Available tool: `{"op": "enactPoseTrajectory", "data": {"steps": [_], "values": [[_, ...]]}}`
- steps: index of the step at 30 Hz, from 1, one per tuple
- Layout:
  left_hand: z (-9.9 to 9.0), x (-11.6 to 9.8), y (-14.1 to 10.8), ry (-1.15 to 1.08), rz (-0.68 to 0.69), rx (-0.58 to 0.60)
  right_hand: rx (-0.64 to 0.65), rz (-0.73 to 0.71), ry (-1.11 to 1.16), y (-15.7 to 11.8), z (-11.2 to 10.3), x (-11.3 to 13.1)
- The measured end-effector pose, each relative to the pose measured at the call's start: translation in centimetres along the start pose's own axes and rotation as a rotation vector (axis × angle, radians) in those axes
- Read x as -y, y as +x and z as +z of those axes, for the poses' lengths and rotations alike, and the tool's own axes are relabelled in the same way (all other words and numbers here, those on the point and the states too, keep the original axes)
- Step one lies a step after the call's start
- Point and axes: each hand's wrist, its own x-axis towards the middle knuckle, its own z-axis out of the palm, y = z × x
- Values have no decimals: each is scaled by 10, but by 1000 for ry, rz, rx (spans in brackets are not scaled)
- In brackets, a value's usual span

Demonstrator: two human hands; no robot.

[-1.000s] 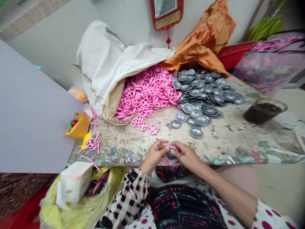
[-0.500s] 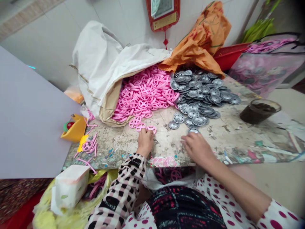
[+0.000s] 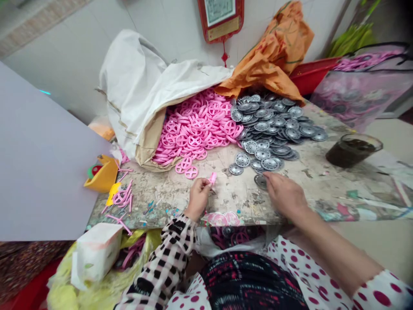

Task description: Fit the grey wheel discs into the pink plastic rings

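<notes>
A pink plastic wheel ring [image 3: 212, 178] is pinched, tilted up on edge, between the thumb and fingers of my left hand [image 3: 198, 196] near the table's front. My right hand [image 3: 287, 193] has its fingertips closed on the rim of a grey plastic disc [image 3: 260, 181], which appears tilted just at the table surface. Beyond my left hand, a heap of pink wheel rings [image 3: 196, 127] spills from a white sack [image 3: 138, 86]. Beyond my right hand lies a pile of grey discs [image 3: 271, 118], with several loose ones at its near side.
A glass of dark liquid [image 3: 353, 150] stands at the right. An orange sack [image 3: 267, 56] lies behind the discs. Pink scraps [image 3: 121, 198] and a yellow holder [image 3: 102, 174] are at the left. A bag of pink and grey parts [image 3: 238, 237] sits below the table edge.
My left hand has lifted a pink wheel ring off the table and tilted it. My right hand has shifted right and taken the near grey disc by its edge.
</notes>
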Motion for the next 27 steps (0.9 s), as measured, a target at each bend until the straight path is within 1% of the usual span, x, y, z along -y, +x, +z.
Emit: {"op": "enactPoseTrajectory", "data": {"steps": [2, 3, 5, 7, 10, 13, 15, 18, 20, 23, 27], "values": [[9, -8, -13, -445, -227, 111, -89, 91, 299, 3, 0, 13], [14, -12, -20, -615, -330, 176, -117, 122, 432, 3, 1, 23], [24, -21, -34, -835, -477, 270, -133, 136, 586, 2, 5, 42], [33, -28, -44, -942, -540, 295, -114, 74, 569, -3, 11, 59], [42, -33, -54, -954, -533, 253, -82, -62, 404, -14, 18, 73], [45, -35, -57, -898, -514, 194, -81, -109, 369, -21, 20, 73], [44, -37, -57, -883, -509, 173, -40, -91, 437, -20, 17, 70], [42, -39, -56, -841, -462, 154, 113, -52, 586, -15, 11, 65], [42, -39, -57, -777, -434, 139, 193, -16, 641, -12, 8, 64], [44, -34, -59, -693, -425, 134, 221, 65, 664, -15, 9, 66], [41, -29, -64, -632, -433, 153, 235, 161, 697, -24, 17, 68]]}}
